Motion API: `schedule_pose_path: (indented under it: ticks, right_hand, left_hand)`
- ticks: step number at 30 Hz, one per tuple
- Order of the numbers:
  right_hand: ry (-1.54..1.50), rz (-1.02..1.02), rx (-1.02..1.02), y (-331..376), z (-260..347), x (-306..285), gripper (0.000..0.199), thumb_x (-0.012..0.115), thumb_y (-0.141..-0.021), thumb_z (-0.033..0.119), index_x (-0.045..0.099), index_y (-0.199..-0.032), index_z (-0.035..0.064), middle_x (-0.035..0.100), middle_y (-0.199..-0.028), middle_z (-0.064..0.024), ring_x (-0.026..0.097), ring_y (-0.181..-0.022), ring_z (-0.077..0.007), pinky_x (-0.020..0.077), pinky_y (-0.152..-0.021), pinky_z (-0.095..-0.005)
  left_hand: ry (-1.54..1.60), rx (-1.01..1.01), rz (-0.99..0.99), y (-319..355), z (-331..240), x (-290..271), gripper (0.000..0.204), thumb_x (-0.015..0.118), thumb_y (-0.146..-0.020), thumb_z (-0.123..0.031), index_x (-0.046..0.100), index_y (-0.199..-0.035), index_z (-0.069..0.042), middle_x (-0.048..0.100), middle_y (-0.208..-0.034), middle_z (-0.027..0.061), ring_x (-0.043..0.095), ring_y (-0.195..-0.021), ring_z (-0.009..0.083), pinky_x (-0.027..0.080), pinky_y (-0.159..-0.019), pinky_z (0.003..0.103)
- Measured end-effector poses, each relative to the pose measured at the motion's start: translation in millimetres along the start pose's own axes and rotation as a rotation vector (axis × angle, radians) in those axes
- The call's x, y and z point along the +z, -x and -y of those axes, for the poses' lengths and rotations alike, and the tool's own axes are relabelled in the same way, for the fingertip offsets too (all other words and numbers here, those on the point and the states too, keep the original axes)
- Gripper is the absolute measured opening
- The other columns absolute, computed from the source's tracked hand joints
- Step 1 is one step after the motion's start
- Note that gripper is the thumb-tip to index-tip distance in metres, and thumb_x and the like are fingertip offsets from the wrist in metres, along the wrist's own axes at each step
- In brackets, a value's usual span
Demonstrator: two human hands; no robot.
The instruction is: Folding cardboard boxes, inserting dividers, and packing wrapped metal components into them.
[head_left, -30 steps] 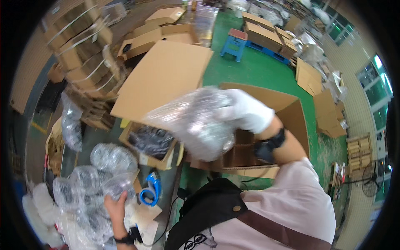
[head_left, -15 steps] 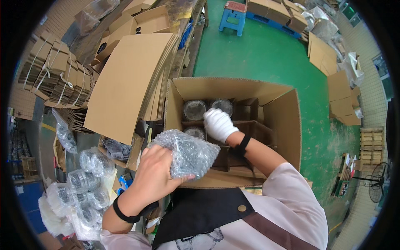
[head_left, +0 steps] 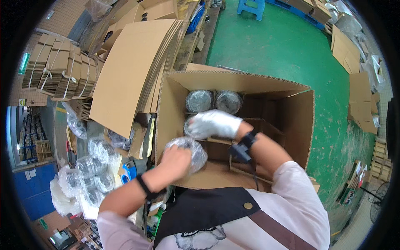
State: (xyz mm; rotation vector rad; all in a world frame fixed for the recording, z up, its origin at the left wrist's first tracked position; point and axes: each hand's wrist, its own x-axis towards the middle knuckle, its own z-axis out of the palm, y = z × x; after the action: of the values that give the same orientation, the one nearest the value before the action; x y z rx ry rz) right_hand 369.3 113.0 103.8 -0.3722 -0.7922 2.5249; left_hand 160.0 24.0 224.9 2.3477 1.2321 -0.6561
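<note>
An open cardboard box (head_left: 291,129) with cardboard dividers (head_left: 264,129) stands before me. My left hand (head_left: 176,161) is bare and closed around a bubble-wrapped round object (head_left: 195,156), held over the box's near left corner. My right hand (head_left: 214,124), in a white glove, reaches left inside the box. Its fingers are stretched out across a wrapped round piece (head_left: 191,130) in a left compartment, which they partly cover. In the far compartments sit two more wrapped round pieces, one on the left (head_left: 199,101) and one beside it (head_left: 228,102).
To the left lean large flat cardboard sheets (head_left: 129,71). Several bubble-wrapped pieces (head_left: 93,171) are heaped at lower left, near a blue tape dispenser (head_left: 128,171). Strapped cardboard bundles (head_left: 62,68) stand farther left. A blue stool (head_left: 251,7) is on the green floor (head_left: 266,50).
My left hand has brought the wrapped object down to the box's near left corner. My right hand has moved left and nearer, from the far dividers onto the wrapped piece. The view has shifted.
</note>
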Motion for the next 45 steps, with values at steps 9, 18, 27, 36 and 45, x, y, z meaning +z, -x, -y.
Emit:
schedule_pose_path:
  ticks: [9, 18, 27, 36, 45]
  right_hand:
    - [0.643, -0.484, -0.15, 50, 79, 99, 0.039, 0.061, -0.094, 0.023, 0.056, -0.125, 0.0004, 0.065, -0.117, -0.0105, 0.061, -0.104, -0.0155, 0.0477, -0.091, -0.0286]
    - [-0.097, 0.191, 0.212, -79, 61, 340, 0.048, 0.061, -0.093, 0.016, 0.045, -0.135, -0.002, 0.05, -0.133, -0.0266, 0.056, -0.118, -0.0377, 0.0508, -0.094, -0.0441]
    - [2.111, 0.62, -0.784, -418, -182, 287, 0.051, 0.063, -0.083, 0.034, 0.056, -0.127, 0.0095, 0.062, -0.117, -0.0167, 0.058, -0.107, -0.0366, 0.042, -0.098, -0.0459]
    - [2.695, 0.097, -0.354, -460, -237, 263, 0.084, 0.073, -0.063, 0.052, 0.055, -0.132, 0.0072, 0.056, -0.132, -0.0153, 0.051, -0.124, -0.0295, 0.0396, -0.104, -0.0364]
    - [0.988, 0.34, 0.186, -342, -44, 294, 0.032, 0.053, -0.096, 0.015, 0.054, -0.123, -0.0019, 0.063, -0.11, -0.0199, 0.065, -0.089, -0.0284, 0.0532, -0.079, -0.0364]
  left_hand:
    - [0.069, 0.31, 0.619, -37, 31, 36, 0.088, 0.054, -0.085, -0.065, 0.047, -0.131, 0.01, 0.054, -0.128, 0.0289, 0.048, -0.124, 0.0444, 0.039, -0.103, 0.047]
    - [1.107, -0.412, -0.617, 227, 156, 32, 0.024, 0.062, -0.094, -0.026, 0.063, -0.096, -0.002, 0.065, -0.08, 0.0069, 0.057, -0.074, 0.0106, 0.048, -0.068, 0.028]
    - [0.09, -1.299, -1.21, 322, 310, 287, 0.014, 0.062, -0.076, -0.018, 0.062, -0.081, -0.005, 0.06, -0.084, 0.017, 0.06, -0.085, 0.0333, 0.046, -0.072, 0.045]
    - [-0.083, -1.111, -1.222, 450, 371, 99, 0.062, 0.078, -0.068, -0.03, 0.057, -0.12, -0.004, 0.054, -0.122, 0.0147, 0.051, -0.118, 0.0326, 0.038, -0.097, 0.044]
    - [0.061, -1.496, -1.003, 410, 405, 120, 0.057, 0.08, -0.062, -0.048, 0.07, -0.098, -0.005, 0.068, -0.101, 0.0114, 0.057, -0.112, 0.0317, 0.031, -0.105, 0.053]
